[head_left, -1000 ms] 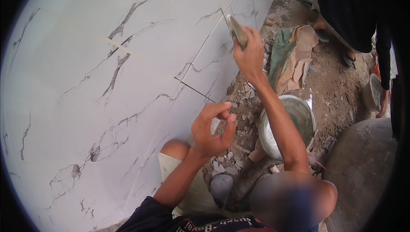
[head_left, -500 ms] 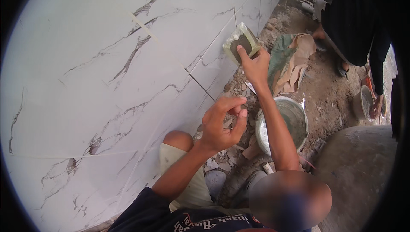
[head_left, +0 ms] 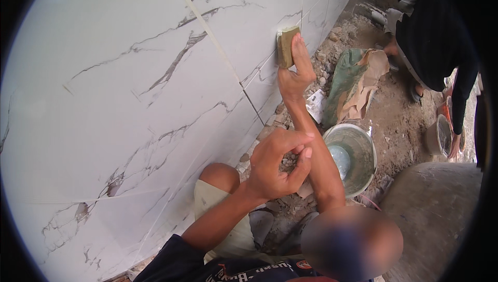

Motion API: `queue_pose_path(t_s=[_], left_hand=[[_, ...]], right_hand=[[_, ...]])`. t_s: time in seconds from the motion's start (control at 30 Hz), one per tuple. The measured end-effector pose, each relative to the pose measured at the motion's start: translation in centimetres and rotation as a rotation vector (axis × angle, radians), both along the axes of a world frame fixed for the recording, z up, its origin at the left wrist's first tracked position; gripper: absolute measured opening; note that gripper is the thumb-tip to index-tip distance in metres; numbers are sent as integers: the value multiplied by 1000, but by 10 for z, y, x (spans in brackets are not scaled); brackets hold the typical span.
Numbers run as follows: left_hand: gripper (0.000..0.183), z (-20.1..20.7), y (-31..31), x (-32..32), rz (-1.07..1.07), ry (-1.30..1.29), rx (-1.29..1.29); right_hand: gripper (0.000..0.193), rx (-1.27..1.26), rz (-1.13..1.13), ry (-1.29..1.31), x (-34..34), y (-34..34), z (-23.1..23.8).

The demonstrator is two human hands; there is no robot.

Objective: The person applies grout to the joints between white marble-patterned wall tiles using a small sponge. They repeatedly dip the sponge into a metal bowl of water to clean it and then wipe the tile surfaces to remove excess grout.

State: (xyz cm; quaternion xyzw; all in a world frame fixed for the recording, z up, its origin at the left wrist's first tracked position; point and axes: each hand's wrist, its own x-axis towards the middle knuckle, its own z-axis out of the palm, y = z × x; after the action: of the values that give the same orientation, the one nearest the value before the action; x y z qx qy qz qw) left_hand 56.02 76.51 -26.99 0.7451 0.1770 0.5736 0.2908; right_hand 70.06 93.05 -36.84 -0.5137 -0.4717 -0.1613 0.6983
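Observation:
My right hand point(head_left: 298, 72) presses a yellowish-brown block that looks like a sponge point(head_left: 288, 47) against the marble-patterned white tile wall point(head_left: 124, 100). The block stands near a tile joint low on the wall, its edge along the tile pale and wet-looking. My left hand point(head_left: 277, 163) hovers in front of my right forearm. Its fingers are loosely curled, with a gap between thumb and forefinger and nothing visible in them. Pale filler shows in some joints; a dark gap point(head_left: 254, 106) runs along another.
Beside my right forearm stands a round bucket point(head_left: 365, 149) with grey residue inside. Beyond it lies a torn green-and-brown sack point(head_left: 358, 82) on rubble-strewn ground point(head_left: 397, 131). At right, a person in dark clothes point(head_left: 436, 33) bends and reaches toward another bucket point(head_left: 442, 134).
My right hand has turned the sponge over toward the wall and pressed it on the tile, moving slightly left. My left hand has shifted a little right and down, keeping its loose curl.

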Motion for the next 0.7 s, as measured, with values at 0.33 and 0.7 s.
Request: queue_pose_path(t_s=[0.33,0.7], left_hand=[[42,-18,11,12,6,132,29],[42,-17,9,5,7,121,-8]], right_hand=[[59,-175,158,-34,15,-53,-49],[50,-581,85,85,-3,-60,68]])
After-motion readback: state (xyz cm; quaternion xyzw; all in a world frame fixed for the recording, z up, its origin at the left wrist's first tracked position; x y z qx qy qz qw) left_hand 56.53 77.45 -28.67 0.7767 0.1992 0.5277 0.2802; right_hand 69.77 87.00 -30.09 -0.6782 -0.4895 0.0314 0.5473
